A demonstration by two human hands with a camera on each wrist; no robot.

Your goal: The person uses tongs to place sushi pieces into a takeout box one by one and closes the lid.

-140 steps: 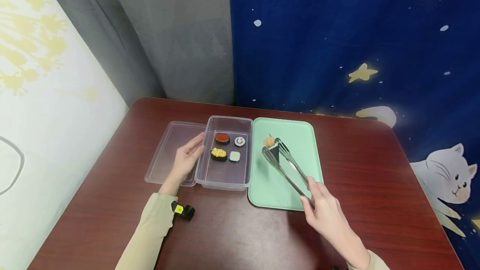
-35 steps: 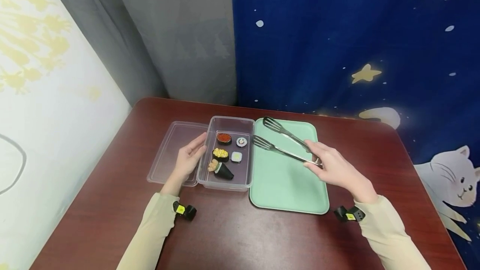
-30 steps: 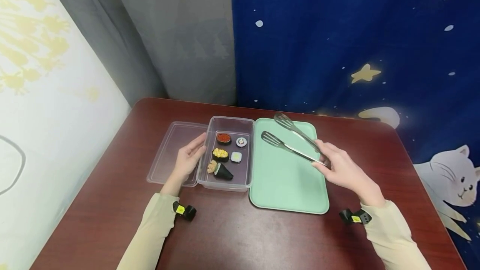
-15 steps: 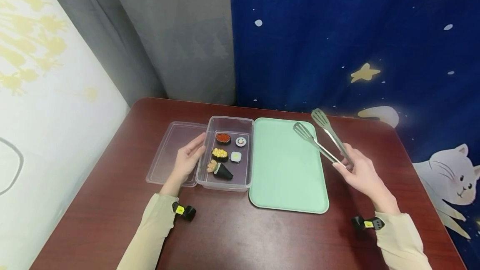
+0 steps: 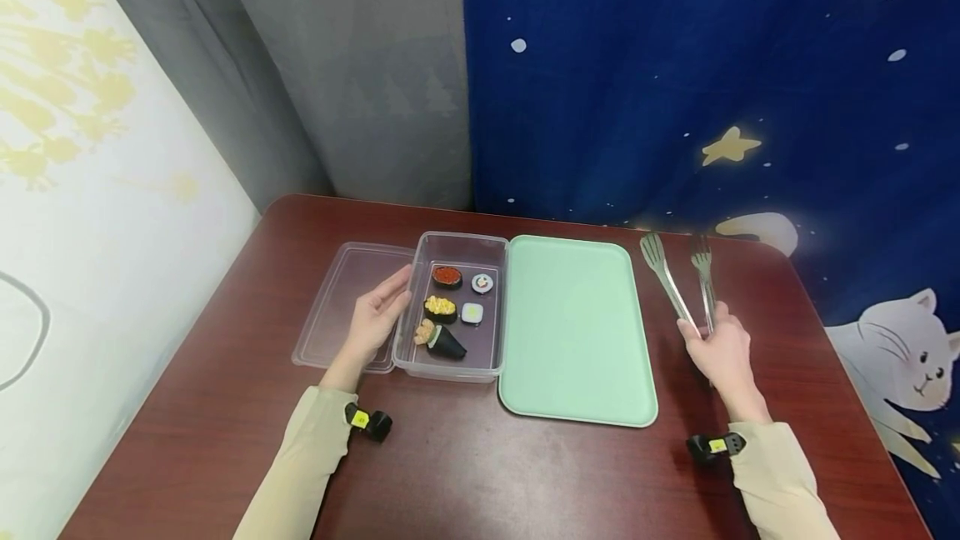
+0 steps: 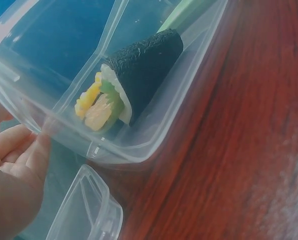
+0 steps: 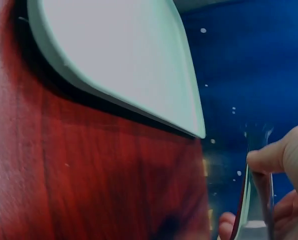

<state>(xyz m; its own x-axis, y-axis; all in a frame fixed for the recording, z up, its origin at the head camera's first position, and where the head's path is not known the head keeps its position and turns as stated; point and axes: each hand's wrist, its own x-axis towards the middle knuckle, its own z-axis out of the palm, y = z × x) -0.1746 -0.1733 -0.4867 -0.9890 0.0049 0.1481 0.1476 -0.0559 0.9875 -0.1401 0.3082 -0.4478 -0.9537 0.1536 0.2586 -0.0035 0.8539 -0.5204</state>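
Observation:
My left hand (image 5: pixel 375 315) rests its fingers against the left wall of a clear plastic container (image 5: pixel 401 361). Inside lie an orange-topped roe sushi (image 5: pixel 447 277), a yellow-topped sushi (image 5: pixel 440 308), a round roll (image 5: pixel 482 282), a squarish white roll (image 5: pixel 472 313) and a black cone hand roll (image 5: pixel 447 344). In the left wrist view the hand roll (image 6: pixel 144 70) shows behind the front wall. Right of the green tray (image 5: pixel 577 332), my right hand (image 5: pixel 723 352) holds metal tongs (image 5: pixel 670 283), arms apart and nothing between their tips.
A clear lid (image 5: pixel 330 323) lies left of the container, partly beneath my left hand. The green tray stands against the container's right side, its surface bare. A dark red wooden table (image 5: pixel 525 473) carries everything; a blue curtain (image 5: pixel 600 107) hangs behind it.
The cone hand roll went from the tongs above the tray into the container. Since then my right hand has carried the tongs rightward, off the tray. My left hand has stayed put.

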